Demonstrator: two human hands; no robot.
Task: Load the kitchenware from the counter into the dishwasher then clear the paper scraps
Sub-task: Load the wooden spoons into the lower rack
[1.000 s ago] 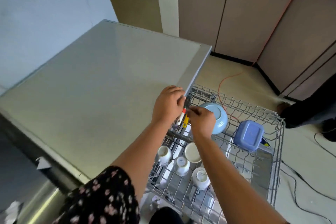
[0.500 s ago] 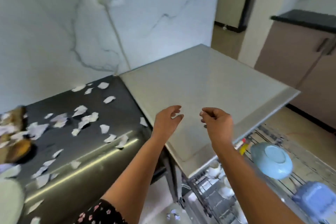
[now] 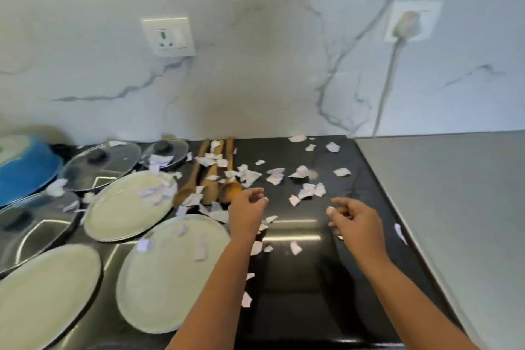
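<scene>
The black counter (image 3: 298, 278) under a marble wall is strewn with paper scraps (image 3: 275, 176). The wooden spoons (image 3: 230, 189) lie toward its back, with plates (image 3: 127, 207) and glass lids (image 3: 99, 165) to their left. Both hands I am steering hover empty, fingers loosely curled: the left hand (image 3: 247, 210) just beside the spoon bowls, the right hand (image 3: 355, 216) apart over the counter. I judge the spoons come next, so I would gather all three by the handles (tipping off the scraps lying on them). The blue bowl (image 3: 25, 173) is cut off at the frame's edge, the dishwasher is out of view, and blur smears the plates.
</scene>
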